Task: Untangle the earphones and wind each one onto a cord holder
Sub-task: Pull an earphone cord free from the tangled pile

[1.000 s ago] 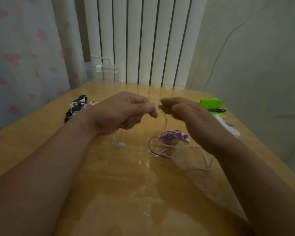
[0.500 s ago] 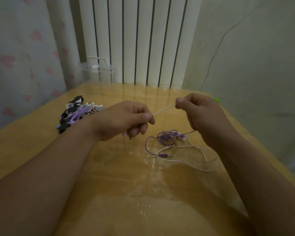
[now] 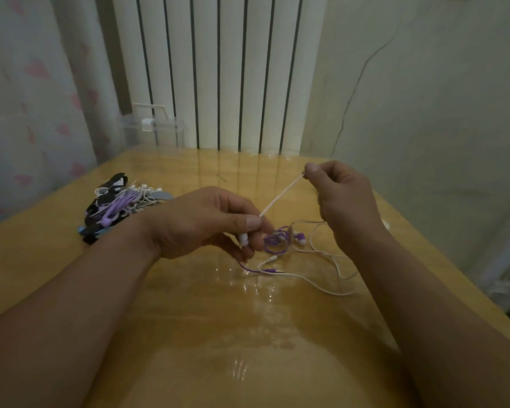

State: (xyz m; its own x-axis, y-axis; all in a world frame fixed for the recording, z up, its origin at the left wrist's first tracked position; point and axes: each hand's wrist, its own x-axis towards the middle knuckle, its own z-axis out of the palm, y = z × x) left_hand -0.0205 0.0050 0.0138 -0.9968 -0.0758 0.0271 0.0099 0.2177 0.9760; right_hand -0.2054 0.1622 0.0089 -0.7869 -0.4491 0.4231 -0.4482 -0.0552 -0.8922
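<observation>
Our left hand (image 3: pixel 200 222) and right hand (image 3: pixel 345 201) each pinch the thin white cord (image 3: pixel 281 195) taut; it looks light, limp and tangle-prone, best gripped near the earbud (image 3: pixel 243 239).

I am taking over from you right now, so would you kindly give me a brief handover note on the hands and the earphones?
Left hand: pinches the white earphone cord just above an earbud.
Right hand: pinches the same cord higher up, and the stretch between the hands is taut.
The rest of that cord trails over the table by the bunched purple earphones. I cannot tell whether the two are knotted together.
A pile of other earphones lies at far left.
Done: one white end is lifted clear.
Left: free both sets and wind each onto a holder.
</observation>
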